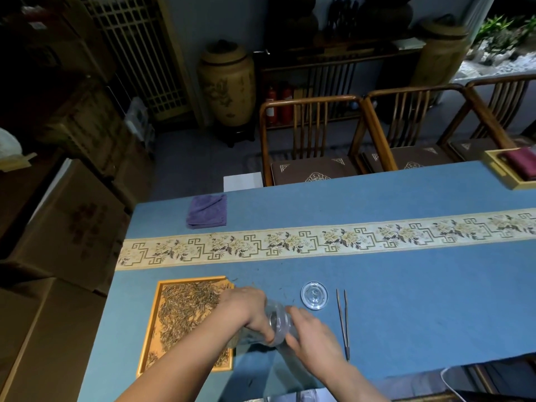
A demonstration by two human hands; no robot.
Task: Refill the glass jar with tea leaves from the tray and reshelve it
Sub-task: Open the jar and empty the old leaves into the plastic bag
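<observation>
A clear glass jar [279, 322] lies tilted on its side at the right edge of a wooden tray [150, 323]. My left hand [246, 309] grips its upper side, and my right hand [313, 332] holds the jar from the right. Dark, thin tea leaves [185, 306] are spread over the tray, with a few loose ones on the cloth beside it. The jar's round glass lid [314, 295] lies flat on the blue tablecloth [406, 300], just right of my hands. Blur hides how much tea is inside the jar.
Slim wooden tweezers [343, 323] lie right of the lid. A folded purple cloth [207, 211] sits at the far left of the table, a wooden tray with a red cloth [513, 166] at the far right. Chairs [310, 134] stand behind; cardboard boxes [66, 227] stand left.
</observation>
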